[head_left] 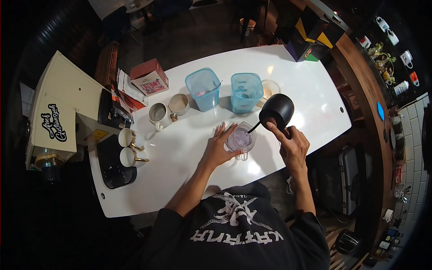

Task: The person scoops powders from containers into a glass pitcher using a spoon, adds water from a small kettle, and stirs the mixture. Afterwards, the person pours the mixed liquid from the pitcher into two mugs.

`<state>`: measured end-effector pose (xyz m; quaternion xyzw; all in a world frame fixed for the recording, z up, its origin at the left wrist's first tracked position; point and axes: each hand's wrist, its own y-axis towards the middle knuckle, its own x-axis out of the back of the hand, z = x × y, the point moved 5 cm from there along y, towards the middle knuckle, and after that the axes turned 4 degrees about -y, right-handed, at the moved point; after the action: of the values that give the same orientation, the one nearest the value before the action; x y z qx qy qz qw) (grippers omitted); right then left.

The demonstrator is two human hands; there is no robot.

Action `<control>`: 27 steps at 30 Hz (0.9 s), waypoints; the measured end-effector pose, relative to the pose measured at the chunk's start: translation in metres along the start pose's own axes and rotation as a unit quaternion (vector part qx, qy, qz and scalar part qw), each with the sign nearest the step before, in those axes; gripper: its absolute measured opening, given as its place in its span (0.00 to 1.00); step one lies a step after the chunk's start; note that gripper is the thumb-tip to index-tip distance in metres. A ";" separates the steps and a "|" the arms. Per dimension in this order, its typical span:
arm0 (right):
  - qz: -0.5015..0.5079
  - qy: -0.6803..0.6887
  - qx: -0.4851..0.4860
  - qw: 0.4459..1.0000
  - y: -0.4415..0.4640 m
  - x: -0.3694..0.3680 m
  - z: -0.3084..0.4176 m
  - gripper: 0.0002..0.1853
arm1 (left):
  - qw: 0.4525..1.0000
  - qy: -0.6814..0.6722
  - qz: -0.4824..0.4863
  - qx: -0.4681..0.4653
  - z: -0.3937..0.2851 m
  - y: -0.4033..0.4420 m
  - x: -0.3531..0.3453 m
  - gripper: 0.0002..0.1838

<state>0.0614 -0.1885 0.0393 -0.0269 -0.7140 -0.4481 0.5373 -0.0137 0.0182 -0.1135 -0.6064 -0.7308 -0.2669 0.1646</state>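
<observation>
A clear glass mug (pixel 241 139) stands on the white table with a pale purple content in it. My left hand (pixel 219 147) is curved around the mug's left side, its thumb near the mug's handle. In my right hand (pixel 293 147) is a black gooseneck kettle (pixel 277 110), tilted, its thin spout ending over the mug's opening. Whether liquid runs from the spout is too small to tell. Beyond the mug stand two blue translucent plastic containers, the left one (pixel 202 87) with a utensil in it and the right one (pixel 245 96).
Two cups, a grey one (pixel 157 114) and a beige one (pixel 178 104), stand left of the containers. Two white gold-handled cups (pixel 128 157) are beside a cream coffee grinder (pixel 63 108). A pink box (pixel 150 78) and dark boxes (pixel 310 38) stand along the table's (pixel 189 180) far side.
</observation>
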 end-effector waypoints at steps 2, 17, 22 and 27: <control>0.008 0.003 0.014 1.000 -0.003 -0.004 0.000 0.39 | 1.000 -0.003 -0.001 -0.008 0.001 0.000 0.000 0.57; 0.028 0.015 0.011 0.999 -0.015 -0.019 -0.008 0.39 | 1.000 -0.012 -0.003 0.002 0.001 0.000 -0.001 0.56; 0.025 0.014 0.002 1.000 -0.017 -0.022 -0.012 0.40 | 1.000 -0.018 -0.011 -0.011 0.003 0.000 -0.002 0.56; 0.030 0.005 -0.002 1.000 -0.015 -0.022 -0.014 0.41 | 1.000 -0.013 -0.014 -0.016 0.003 0.000 -0.002 0.56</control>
<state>0.0733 -0.1974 0.0131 -0.0475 -0.7092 -0.4333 0.5541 -0.0128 0.0185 -0.1174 -0.6021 -0.7369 -0.2730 0.1411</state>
